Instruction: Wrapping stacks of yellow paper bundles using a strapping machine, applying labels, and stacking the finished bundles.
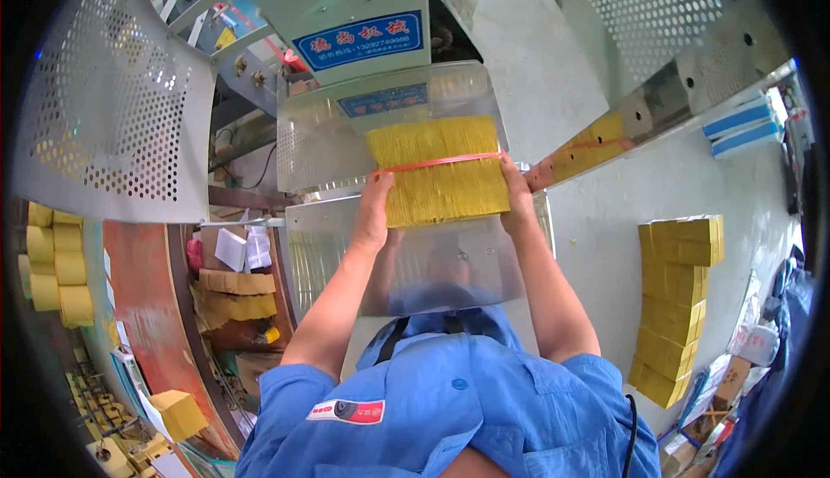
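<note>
The step in hand appears to be handling a banded bundle: the person holds a yellow bundle (450, 193) by its two ends, just off the centre of the view toward 1 o'clock, over a shiny steel plate (333, 262). The left hand (373, 208) is closed on the bundle's 9 o'clock end, the right hand (519, 201) on its 3 o'clock end; the undersides of both grips are hidden. Whether the bundle rests on the plate or hangs just above it, I cannot tell. A glossy panel (316, 154) stands behind it toward 12 o'clock.

The next move, I judge, calls for even pressure from both hands and a level hold, so that the layers do not slip.

The bundle is a block of many thin, closely ridged layers, with a slightly wavy outline. A pinkish-red band (441, 162) crosses its middle, rising a little toward 3 o'clock. Similar yellow blocks (674, 292) stand stacked well apart at 4 o'clock.
</note>
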Demonstrator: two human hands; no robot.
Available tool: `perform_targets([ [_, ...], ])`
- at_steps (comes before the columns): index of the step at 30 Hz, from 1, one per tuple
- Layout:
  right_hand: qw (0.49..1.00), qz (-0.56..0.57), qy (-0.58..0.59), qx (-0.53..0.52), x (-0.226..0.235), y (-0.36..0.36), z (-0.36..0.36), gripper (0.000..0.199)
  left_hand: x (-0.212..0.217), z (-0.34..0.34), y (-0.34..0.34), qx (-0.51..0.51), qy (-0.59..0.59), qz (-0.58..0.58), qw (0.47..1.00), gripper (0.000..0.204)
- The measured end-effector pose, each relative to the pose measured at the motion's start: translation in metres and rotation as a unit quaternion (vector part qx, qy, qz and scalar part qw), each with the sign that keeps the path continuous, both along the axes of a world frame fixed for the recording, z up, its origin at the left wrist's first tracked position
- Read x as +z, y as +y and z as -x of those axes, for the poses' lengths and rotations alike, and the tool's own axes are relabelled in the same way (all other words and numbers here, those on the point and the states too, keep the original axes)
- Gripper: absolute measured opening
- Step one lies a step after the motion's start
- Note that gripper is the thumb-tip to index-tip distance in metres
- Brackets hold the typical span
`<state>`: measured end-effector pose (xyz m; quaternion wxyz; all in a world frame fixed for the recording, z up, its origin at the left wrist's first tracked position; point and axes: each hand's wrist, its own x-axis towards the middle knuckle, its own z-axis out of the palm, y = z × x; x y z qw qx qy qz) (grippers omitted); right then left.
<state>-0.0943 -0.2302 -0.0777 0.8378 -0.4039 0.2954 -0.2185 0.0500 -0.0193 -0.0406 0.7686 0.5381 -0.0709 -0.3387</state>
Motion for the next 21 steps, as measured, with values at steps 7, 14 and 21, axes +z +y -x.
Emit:
perform_targets([
  [7,0.999,-0.032,0.021,-0.024,-0.002,-0.003,0.003,0.057,0.010,0.015,-0.015,-0.001,0.010,0.000,1.000,0.062],
  [14,0.998,0.048,0.019,-0.043,-0.010,-0.003,0.002,0.051,0.008,0.010,-0.024,-0.004,0.006,-0.016,1.000,0.062],
  [21,0.999,0.020,-0.025,0.031,0.021,0.008,0.002,0.059,0.008,0.012,-0.010,0.014,0.007,-0.005,1.000,0.062],
])
